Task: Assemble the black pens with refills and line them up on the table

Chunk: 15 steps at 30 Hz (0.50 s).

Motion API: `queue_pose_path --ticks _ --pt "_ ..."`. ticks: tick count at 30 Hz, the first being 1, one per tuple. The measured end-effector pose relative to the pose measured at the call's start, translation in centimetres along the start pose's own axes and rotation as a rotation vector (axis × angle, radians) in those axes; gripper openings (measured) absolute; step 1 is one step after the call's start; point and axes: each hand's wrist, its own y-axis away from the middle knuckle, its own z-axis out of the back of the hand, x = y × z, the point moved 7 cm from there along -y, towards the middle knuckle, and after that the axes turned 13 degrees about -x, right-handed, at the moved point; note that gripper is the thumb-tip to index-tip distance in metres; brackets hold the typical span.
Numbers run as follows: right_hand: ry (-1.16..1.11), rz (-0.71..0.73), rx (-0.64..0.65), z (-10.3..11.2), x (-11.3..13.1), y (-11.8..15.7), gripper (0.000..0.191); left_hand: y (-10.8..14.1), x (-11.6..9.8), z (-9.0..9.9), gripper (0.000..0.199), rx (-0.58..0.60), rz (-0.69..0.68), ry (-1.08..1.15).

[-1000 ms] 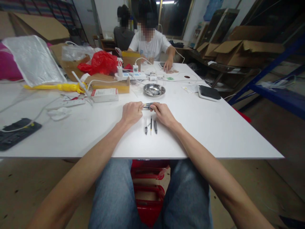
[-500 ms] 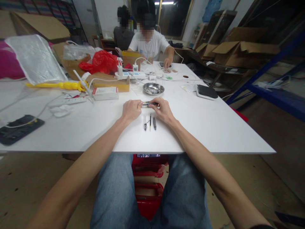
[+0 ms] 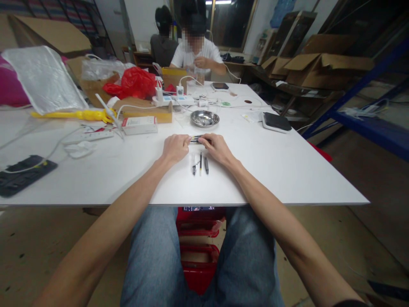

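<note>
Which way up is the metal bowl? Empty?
Upright: the metal bowl shows its shiny inside within the rim. Empty or not, cannot tell: dark patches inside may be contents or reflections.

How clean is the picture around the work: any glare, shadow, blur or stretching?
Head view: bright glints on the steel bowl; head view: soft shadow on the table beside the left forearm; head view: held slim parts too small and soft to separate; head view: blue rack soft, edges stretched.
</note>
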Motion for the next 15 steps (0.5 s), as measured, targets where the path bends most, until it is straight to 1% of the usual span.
queue_pose_path --ticks 2,4,8,11,15 --pt "0.017 -0.008 0.023 -0.18 -0.1 0.05 0.034 0.02 -0.11 0.06 0.038 0.0 -0.003 -0.005" --pt "0.031 -0.005 0.029 -0.26 -0.09 0.05 0.033 0.06 -0.19 0.06 0.037 0.011 0.001 -0.007" --pt "0.053 0.016 -0.027 0.08 0.19 -0.07 0.019 0.08 -0.25 0.08 0.036 0.015 0.015 -0.007" --pt "-0.003 0.035 -0.078 0.41 0.44 -0.1 0.007 0.05 -0.23 0.14 0.036 0.007 0.018 -0.002" --pt "-0.095 0.063 -0.119 0.52 0.43 -0.08 0.007 -0.04 -0.13 0.24 0.038 -0.009 0.02 0.018"
